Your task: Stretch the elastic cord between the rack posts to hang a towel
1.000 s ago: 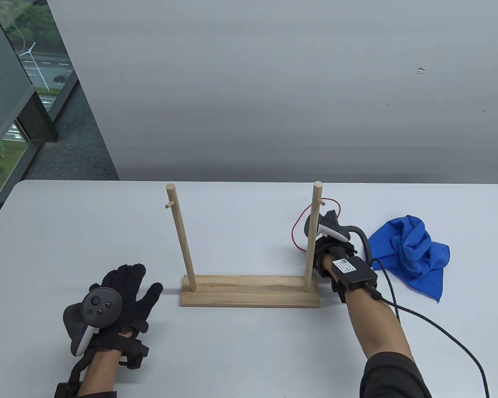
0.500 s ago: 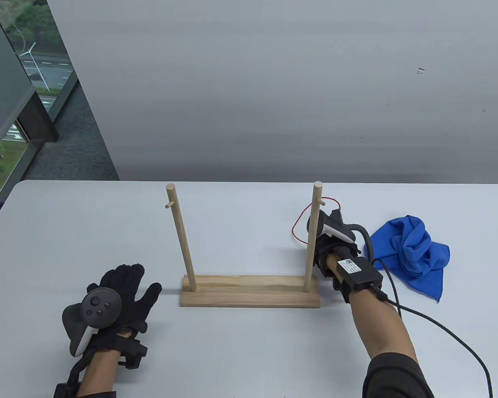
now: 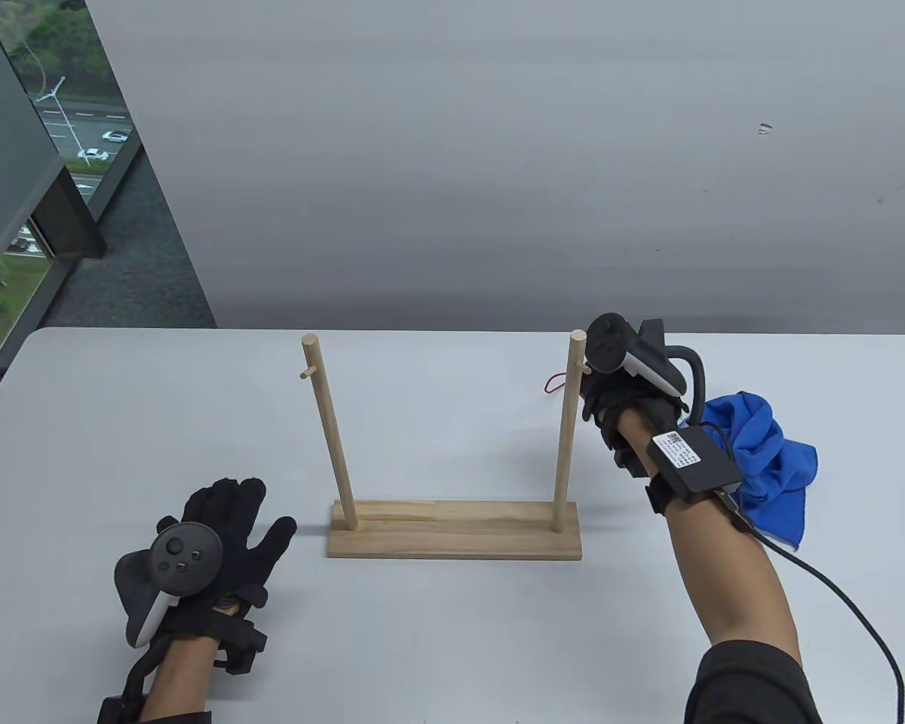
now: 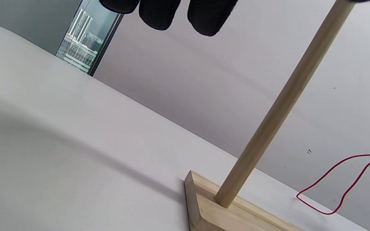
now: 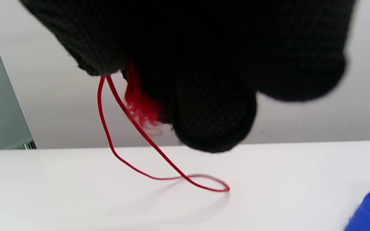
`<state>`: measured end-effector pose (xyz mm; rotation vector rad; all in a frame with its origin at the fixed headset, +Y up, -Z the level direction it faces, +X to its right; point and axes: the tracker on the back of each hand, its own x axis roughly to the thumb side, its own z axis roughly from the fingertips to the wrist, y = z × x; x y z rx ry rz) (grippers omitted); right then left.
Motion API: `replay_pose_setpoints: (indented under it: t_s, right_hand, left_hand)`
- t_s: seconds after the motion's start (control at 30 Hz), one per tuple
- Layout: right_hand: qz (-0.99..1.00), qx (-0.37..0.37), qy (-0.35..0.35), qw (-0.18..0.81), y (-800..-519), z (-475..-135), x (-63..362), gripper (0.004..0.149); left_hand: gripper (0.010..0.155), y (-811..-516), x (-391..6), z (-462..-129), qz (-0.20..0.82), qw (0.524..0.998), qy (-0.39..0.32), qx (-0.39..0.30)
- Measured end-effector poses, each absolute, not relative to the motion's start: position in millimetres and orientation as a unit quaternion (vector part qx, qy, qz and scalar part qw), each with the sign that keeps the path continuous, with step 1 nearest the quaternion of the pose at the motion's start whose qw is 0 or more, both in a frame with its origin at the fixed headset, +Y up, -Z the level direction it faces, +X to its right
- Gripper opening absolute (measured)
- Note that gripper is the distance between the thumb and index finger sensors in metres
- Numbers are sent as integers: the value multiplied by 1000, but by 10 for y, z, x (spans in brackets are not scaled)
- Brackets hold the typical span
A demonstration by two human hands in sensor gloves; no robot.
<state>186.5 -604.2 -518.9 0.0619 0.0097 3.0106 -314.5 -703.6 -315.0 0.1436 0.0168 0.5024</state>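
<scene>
A wooden rack [image 3: 452, 532] stands mid-table with a left post [image 3: 329, 434] and a right post [image 3: 568, 430], each with a small peg near the top. My right hand [image 3: 602, 388] is raised beside the top of the right post and pinches a thin red elastic cord [image 5: 133, 128]. The cord's loop hangs down to the table in the right wrist view and shows past the right post [image 3: 554, 383] and in the left wrist view [image 4: 332, 186]. My left hand [image 3: 226, 528] rests flat and open on the table, left of the rack. The blue towel [image 3: 762, 445] lies crumpled right of the rack.
The white table [image 3: 452, 641] meets a grey wall behind. My right wrist's black cable [image 3: 837, 596] trails off toward the bottom right. A window is at the far left.
My right hand has lifted from low behind the right post to the level of its top, taking the red cord up with it. The left hand has not moved.
</scene>
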Motion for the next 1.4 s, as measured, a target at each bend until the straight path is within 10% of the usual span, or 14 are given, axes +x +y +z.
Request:
replay_pose_setpoints:
  t_s: [0.6, 1.4]
  right_hand:
    - [972, 74, -153, 160, -4843, -4726, 1968, 44]
    - [908, 185, -270, 262, -4454, -4297, 1848, 39]
  left_hand:
    - [94, -7049, -3118, -3137, 251, 966, -1, 63]
    - [92, -7067, -3118, -3110, 258, 964, -4, 64]
